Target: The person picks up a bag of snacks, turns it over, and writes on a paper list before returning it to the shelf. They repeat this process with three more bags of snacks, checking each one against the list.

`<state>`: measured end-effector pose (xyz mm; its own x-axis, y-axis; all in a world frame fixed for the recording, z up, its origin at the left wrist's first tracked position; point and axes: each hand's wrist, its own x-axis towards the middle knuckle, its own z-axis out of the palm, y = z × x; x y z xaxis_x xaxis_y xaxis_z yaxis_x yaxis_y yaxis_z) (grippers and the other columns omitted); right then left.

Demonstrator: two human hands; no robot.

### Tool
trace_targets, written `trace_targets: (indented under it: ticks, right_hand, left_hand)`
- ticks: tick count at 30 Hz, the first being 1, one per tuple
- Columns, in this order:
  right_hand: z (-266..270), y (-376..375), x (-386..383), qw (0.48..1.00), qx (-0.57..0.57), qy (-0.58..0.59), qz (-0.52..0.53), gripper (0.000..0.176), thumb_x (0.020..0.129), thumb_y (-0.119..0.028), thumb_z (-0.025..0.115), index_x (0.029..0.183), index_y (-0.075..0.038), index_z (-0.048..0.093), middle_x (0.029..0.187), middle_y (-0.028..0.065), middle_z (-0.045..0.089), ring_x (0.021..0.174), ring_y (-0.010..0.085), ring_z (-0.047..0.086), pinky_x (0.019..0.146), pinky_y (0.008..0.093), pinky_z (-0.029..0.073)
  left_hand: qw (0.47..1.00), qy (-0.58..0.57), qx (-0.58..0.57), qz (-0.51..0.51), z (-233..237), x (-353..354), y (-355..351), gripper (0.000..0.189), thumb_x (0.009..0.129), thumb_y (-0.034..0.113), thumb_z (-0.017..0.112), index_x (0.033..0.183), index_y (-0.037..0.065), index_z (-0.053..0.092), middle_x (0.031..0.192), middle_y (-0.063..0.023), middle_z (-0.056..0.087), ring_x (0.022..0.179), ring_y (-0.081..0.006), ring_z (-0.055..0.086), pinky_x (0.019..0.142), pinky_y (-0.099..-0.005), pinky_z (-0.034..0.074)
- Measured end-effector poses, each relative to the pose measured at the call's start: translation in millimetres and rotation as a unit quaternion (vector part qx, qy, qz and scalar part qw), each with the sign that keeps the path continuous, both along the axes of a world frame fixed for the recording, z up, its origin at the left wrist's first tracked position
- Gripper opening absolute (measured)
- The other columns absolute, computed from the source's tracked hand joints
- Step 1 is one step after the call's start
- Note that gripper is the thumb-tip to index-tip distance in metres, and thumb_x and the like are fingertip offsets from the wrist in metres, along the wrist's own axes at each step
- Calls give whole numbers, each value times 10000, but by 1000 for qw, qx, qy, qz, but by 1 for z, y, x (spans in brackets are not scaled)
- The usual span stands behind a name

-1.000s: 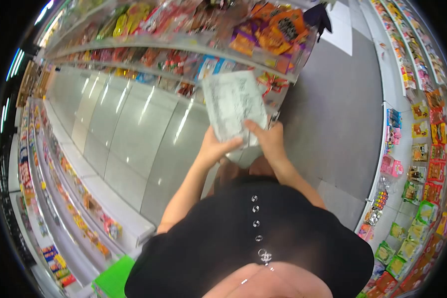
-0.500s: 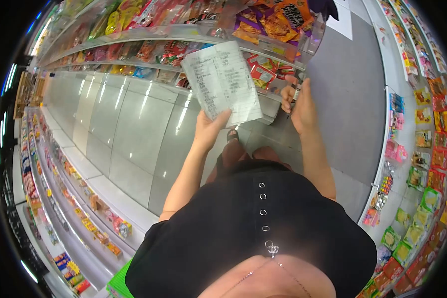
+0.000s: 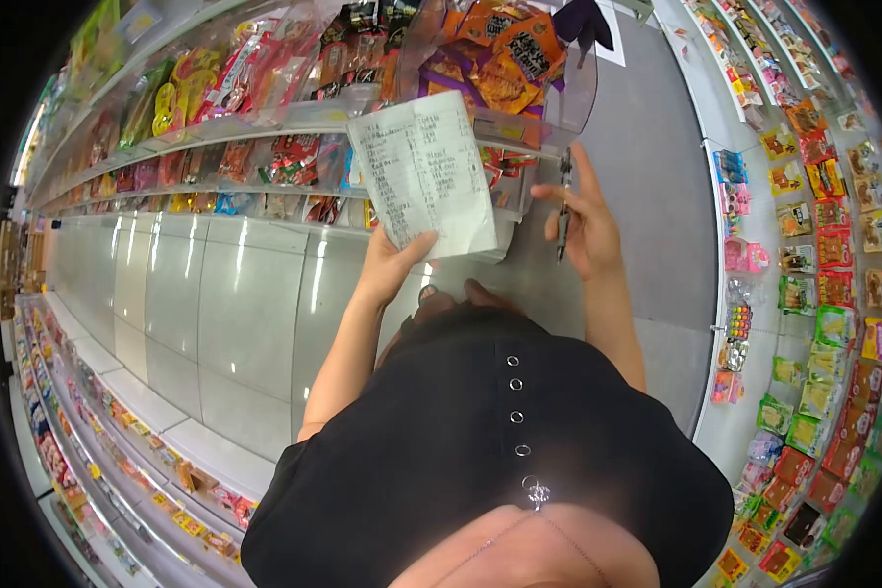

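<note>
My left hand (image 3: 396, 263) grips a sheet of white paper (image 3: 426, 181) by its lower edge, thumb on the front. Two columns of handwriting cover the sheet, too small to read. To its right, my right hand (image 3: 586, 220) holds a dark pen (image 3: 563, 208) between its fingers. The pen stands nearly upright with its lower end pointing down, apart from the paper. One finger of that hand is raised.
Ahead, shelves (image 3: 265, 132) hold packed snack bags, with orange and purple packets (image 3: 505, 59) in a clear bin at the corner. Shelves of small packets (image 3: 818, 323) run along the right, more (image 3: 118, 421) at lower left. Grey tiles (image 3: 250, 284) cover the floor.
The shelves ahead show lower in view and the right shelves have shifted left. My right hand has turned, its fingers spread more around the pen. The paper stays in my left hand.
</note>
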<state>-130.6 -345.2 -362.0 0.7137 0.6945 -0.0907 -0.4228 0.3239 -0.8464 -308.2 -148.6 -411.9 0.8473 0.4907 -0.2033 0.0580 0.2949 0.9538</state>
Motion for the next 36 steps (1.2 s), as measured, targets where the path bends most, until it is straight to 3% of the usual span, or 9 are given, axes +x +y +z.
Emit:
trace_targets:
  ticks: [10, 13, 15, 17, 19, 23, 27, 32, 36]
  right_hand:
    - [-56, -26, -8, 990, 73, 30, -117, 303, 884, -179, 594, 1131, -14, 536, 871, 5, 574, 671, 74, 512, 573, 228, 418]
    - [-41, -23, -23, 953, -10, 7, -303, 348, 833, -116, 660, 1133, 1, 531, 982, 36, 601, 830, 119, 575, 702, 278, 477]
    - [-38, -42, -21, 910, 37, -15, -413, 374, 808, -40, 666, 1149, 28, 529, 1068, 82, 604, 941, 169, 588, 818, 307, 474]
    - [-26, -66, -21, 864, 22, -80, -496, 361, 815, -20, 648, 1154, 39, 537, 1077, 88, 606, 924, 158, 589, 831, 291, 463]
    - [-24, -96, -25, 845, -29, -128, -518, 333, 815, -5, 645, 1134, 41, 559, 1061, 85, 617, 912, 143, 587, 834, 279, 456]
    - [-33, -141, -48, 829, -144, -174, -511, 255, 814, -9, 657, 1059, 40, 606, 1006, 72, 637, 898, 126, 581, 814, 270, 459]
    - [-49, -159, -63, 802, -185, -159, -546, 220, 816, -30, 668, 1016, 48, 620, 966, 57, 644, 857, 115, 584, 781, 259, 463]
    - [-72, -170, -69, 841, -245, -191, -443, 203, 807, -48, 687, 984, 28, 621, 867, 22, 641, 783, 80, 558, 721, 227, 447]
    - [-58, -156, -43, 903, -208, -222, -304, 198, 799, -71, 707, 955, 10, 617, 811, -7, 620, 727, 58, 519, 672, 209, 433]
  left_hand:
    - [942, 111, 64, -310, 40, 54, -22, 359, 873, 99, 616, 1183, -15, 476, 1009, -99, 625, 776, -146, 611, 708, -284, 497]
    - [858, -169, 345, -342, 42, 87, -29, 368, 881, 128, 606, 1197, -18, 489, 946, -95, 649, 759, -155, 617, 708, -280, 491]
    - [792, -21, 393, -467, 82, 116, -8, 358, 888, 293, 589, 1161, 63, 582, 971, -132, 654, 824, -194, 624, 749, -329, 486]
    - [885, -7, 364, -290, 95, 165, 15, 263, 860, 263, 603, 1015, 57, 652, 809, -88, 662, 699, -159, 624, 654, -309, 494]
    - [814, -124, 552, -133, 101, 220, 44, 253, 859, 235, 609, 1013, 38, 649, 823, -95, 669, 751, -215, 648, 626, -347, 481]
    - [665, 13, 743, -74, 27, 322, 115, 793, 716, 467, 690, 1328, 45, 414, 1134, -239, 587, 1031, -334, 588, 839, -410, 467]
    - [774, -33, 614, -148, 38, 322, 112, 822, 627, 368, 789, 1248, -49, 448, 1056, -223, 613, 956, -348, 608, 831, -396, 483]
    - [962, -21, 249, -106, 73, 269, 114, 427, 722, 188, 749, 1044, -33, 576, 912, -100, 651, 785, -226, 644, 698, -325, 525]
    - [992, -122, -19, 7, 106, 201, 102, 223, 810, 97, 669, 994, 0, 589, 896, -80, 645, 762, -171, 633, 648, -294, 522]
